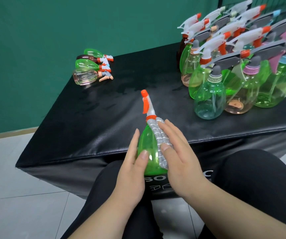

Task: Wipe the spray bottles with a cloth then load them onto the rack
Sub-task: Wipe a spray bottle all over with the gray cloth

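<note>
At the far left of the black tabletop (87, 128) four spray bottles (92, 67), two green, one brown and one clear, lay on their sides in a tight row, nozzles pointing right. Near the front edge the left hand (131, 164) gripped the green spray bottle (147, 145) in the air, its fingers curled behind the body and its thumb across the front, with the orange nozzle aimed away from the person. Against the bottle's right side lay a folded grey-and-white cloth (159, 140), which the right hand (180, 152) appeared to pinch between thumb and fairly straight fingers. At the far right, many green, pink and teal bottles (209, 99) crowded along the grey rails of the rack (266, 50).
</note>
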